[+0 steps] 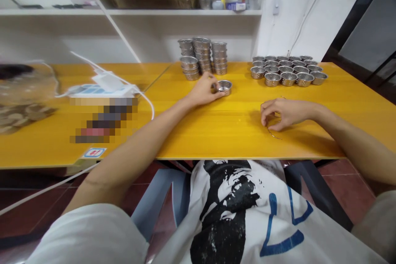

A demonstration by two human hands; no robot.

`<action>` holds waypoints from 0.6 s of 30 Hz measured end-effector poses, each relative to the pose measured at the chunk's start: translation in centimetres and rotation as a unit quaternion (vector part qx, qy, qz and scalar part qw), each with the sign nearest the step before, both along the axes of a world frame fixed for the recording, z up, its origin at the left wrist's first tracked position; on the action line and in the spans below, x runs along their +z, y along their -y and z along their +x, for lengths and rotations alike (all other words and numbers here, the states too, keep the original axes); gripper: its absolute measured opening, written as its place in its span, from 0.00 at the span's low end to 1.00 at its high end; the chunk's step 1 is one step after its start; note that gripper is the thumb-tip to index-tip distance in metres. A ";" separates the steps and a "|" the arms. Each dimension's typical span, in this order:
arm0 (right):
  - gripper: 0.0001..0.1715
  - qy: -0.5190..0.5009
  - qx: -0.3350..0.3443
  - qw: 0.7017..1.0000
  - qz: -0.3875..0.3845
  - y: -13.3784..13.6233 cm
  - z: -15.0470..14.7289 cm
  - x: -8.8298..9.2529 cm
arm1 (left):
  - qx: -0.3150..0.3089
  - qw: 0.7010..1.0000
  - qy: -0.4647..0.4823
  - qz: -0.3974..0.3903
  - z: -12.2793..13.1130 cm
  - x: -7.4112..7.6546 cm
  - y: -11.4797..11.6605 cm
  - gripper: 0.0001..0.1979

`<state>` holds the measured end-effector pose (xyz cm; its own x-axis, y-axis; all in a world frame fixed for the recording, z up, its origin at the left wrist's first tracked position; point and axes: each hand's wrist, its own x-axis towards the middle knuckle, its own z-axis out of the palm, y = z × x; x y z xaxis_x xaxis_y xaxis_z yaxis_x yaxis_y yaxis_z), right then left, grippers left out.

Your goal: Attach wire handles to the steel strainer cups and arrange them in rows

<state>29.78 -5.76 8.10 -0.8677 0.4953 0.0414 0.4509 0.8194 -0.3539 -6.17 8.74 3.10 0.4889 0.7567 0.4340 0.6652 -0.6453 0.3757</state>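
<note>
Handling the single metal cup (pixel 227 89) well seems to call for a light, steady hold low on its wall, so that it stays upright on the table (pixel 201 132) without being dragged or tipped. The left hand (pixel 204 89) is curled onto the cup's nine o'clock side, with the thumb along the near wall and the fingers bent by the rim; it appears to grip the cup there. The right hand (pixel 285 112) is loosely curled, thumb and fingers bent toward each other with a gap between them. A thin wire (pixel 273 134) shows past the fingertips at seven o'clock, though I cannot tell whether it is pinched or only touched. Since it looks slender and springy, a fingertip hold near its end would probably control it better than a full fist. The cup lies at three o'clock from the left hand and ten o'clock from the right, well apart from the latter. Stacked cups (pixel 202 55) stand at eleven o'clock from the cup, and rows of cups (pixel 288 78) sit upright at two.
</note>
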 end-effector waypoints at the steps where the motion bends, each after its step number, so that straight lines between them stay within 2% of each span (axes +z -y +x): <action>1: 0.09 0.005 -0.001 1.000 0.008 0.2 -0.5 -0.3 | -0.035 0.999 -0.004 -0.016 0.3 0.0 0.3 0.23; 5: 0.09 0.010 -0.025 0.999 0.032 0.4 -1.3 -1.0 | -0.138 0.986 0.024 -0.093 1.5 -0.1 1.6 0.32; 10: 0.08 0.014 -0.041 0.998 0.048 0.3 -1.3 -0.9 | -0.214 0.953 0.092 -0.192 2.5 0.0 3.2 0.46; 13: 0.08 -0.008 -0.054 0.998 0.040 0.2 -1.1 -0.7 | -0.242 0.940 0.076 -0.229 2.9 0.5 4.2 0.48; 18: 0.07 -0.120 -0.139 0.980 0.074 -0.4 -0.7 -0.7 | -0.285 0.923 0.050 -0.256 3.8 1.4 5.9 0.44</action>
<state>29.04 -5.31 7.43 -0.6564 0.6847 0.3167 0.5822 0.7268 -0.3645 -2.39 2.84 4.51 0.8476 0.5073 0.1560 0.2184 -0.6012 0.7687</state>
